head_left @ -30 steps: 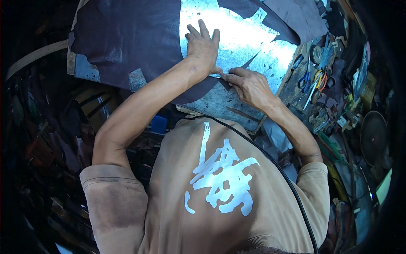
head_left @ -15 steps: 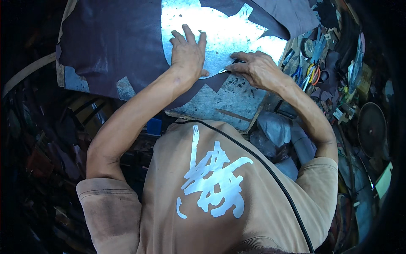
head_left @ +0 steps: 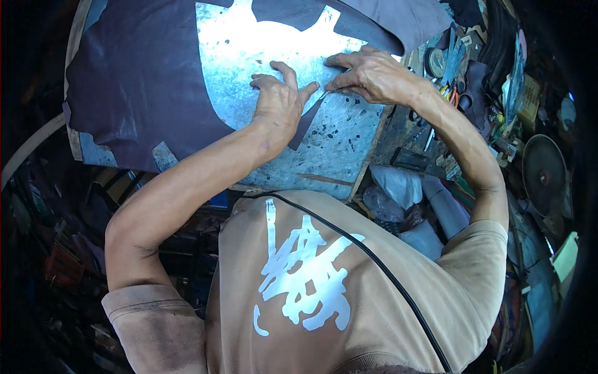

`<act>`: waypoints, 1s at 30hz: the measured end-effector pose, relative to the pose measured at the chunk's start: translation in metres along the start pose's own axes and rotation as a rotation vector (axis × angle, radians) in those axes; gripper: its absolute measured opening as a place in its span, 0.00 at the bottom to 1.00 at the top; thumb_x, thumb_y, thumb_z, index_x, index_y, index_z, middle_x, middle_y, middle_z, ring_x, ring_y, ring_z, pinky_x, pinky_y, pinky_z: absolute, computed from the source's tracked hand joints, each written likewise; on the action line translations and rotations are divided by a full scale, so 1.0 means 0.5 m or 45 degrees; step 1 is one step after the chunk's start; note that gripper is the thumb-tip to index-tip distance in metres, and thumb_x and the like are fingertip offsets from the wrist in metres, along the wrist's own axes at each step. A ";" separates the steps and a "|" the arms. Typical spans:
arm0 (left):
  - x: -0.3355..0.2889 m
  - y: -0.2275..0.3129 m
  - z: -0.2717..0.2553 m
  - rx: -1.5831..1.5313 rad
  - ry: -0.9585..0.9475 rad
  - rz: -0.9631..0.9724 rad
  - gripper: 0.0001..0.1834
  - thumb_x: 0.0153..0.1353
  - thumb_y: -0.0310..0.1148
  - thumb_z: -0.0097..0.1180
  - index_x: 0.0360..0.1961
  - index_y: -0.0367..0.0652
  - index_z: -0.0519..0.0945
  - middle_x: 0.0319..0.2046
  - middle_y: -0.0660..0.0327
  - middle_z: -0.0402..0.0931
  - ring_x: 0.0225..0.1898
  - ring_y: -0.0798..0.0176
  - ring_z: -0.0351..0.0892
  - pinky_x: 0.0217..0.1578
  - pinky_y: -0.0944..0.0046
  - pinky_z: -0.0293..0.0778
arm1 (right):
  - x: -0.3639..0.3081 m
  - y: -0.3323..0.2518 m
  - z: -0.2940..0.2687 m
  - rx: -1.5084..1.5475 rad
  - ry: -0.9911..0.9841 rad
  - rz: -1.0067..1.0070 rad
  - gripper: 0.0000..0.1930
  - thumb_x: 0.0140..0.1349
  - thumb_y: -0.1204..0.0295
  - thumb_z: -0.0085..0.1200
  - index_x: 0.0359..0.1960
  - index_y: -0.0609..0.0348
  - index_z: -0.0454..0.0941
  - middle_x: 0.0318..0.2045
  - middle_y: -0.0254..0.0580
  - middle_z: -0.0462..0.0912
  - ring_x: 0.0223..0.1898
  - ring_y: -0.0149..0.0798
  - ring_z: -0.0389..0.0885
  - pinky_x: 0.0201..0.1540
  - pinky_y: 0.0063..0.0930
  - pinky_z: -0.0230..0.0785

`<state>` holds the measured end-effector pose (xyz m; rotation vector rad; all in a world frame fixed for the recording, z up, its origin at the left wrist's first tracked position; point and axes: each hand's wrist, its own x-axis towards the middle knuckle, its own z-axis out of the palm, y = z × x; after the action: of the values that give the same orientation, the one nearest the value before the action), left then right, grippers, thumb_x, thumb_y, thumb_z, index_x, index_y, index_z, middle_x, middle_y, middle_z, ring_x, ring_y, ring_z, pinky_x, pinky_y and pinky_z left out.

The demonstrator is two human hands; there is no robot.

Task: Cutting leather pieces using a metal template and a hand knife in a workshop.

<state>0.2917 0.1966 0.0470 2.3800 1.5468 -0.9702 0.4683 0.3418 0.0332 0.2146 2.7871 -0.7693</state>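
Note:
Dark brown leather [head_left: 143,81] lies spread over a worn, speckled board [head_left: 336,143]. On it shows a bright, pale flat shape [head_left: 240,59] with tabs and a curved edge, apparently a cutting template. My left hand [head_left: 278,103] presses down near its lower right edge, fingers spread, holding nothing. Opposite it, my right hand [head_left: 367,75] pinches a small knife [head_left: 324,94], its thin tip at the edge of the shape and its handle hidden by my fingers. A narrow pointed strip of leather [head_left: 306,128] hangs down from the tip beside my left hand.
Scissors [head_left: 450,93], a round tin [head_left: 435,62] and scraps crowd the right side. Clear plastic bags [head_left: 395,187] sit below the board's right corner. A round disc [head_left: 544,176] stands at far right. A black cable [head_left: 374,252] runs across my shirt.
The leather and pale shape sit further left in view. My right hand has moved up along the shape's edge with the knife; my left hand is now lower on the shape.

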 end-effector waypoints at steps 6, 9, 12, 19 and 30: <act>0.016 0.008 -0.005 0.001 -0.015 0.009 0.38 0.65 0.33 0.50 0.72 0.70 0.51 0.55 0.31 0.64 0.34 0.47 0.83 0.36 0.58 0.80 | -0.001 0.033 -0.001 -0.025 0.056 -0.012 0.15 0.53 0.71 0.61 0.44 0.41 0.85 0.59 0.36 0.76 0.55 0.39 0.77 0.54 0.37 0.69; 0.022 0.006 -0.016 -0.028 -0.096 0.037 0.39 0.64 0.35 0.51 0.73 0.67 0.49 0.57 0.29 0.61 0.40 0.41 0.81 0.38 0.56 0.80 | -0.003 0.040 -0.010 -0.027 0.021 0.024 0.14 0.53 0.70 0.61 0.43 0.42 0.86 0.60 0.34 0.74 0.56 0.37 0.77 0.53 0.37 0.69; 0.027 0.002 -0.022 -0.066 -0.185 0.063 0.41 0.63 0.37 0.52 0.74 0.64 0.47 0.58 0.27 0.59 0.46 0.34 0.79 0.40 0.54 0.81 | 0.000 0.053 -0.020 0.045 -0.061 0.041 0.13 0.55 0.69 0.60 0.43 0.41 0.85 0.62 0.32 0.72 0.56 0.36 0.77 0.51 0.38 0.68; 0.034 0.005 -0.019 -0.100 -0.174 0.012 0.42 0.62 0.36 0.53 0.73 0.68 0.47 0.58 0.28 0.59 0.47 0.33 0.79 0.40 0.55 0.81 | 0.000 0.069 -0.023 -0.059 -0.066 0.096 0.13 0.56 0.67 0.58 0.44 0.39 0.85 0.63 0.29 0.71 0.59 0.36 0.74 0.54 0.43 0.67; 0.024 0.014 0.001 -0.028 -0.063 -0.005 0.44 0.60 0.38 0.57 0.73 0.68 0.47 0.56 0.29 0.62 0.37 0.44 0.83 0.35 0.58 0.80 | 0.007 0.074 -0.036 0.009 -0.140 0.088 0.14 0.56 0.68 0.59 0.45 0.41 0.84 0.63 0.30 0.71 0.59 0.39 0.74 0.59 0.47 0.65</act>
<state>0.3005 0.2024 0.0383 2.3206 1.5373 -1.0001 0.4692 0.3827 0.0292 0.2599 2.6599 -0.7509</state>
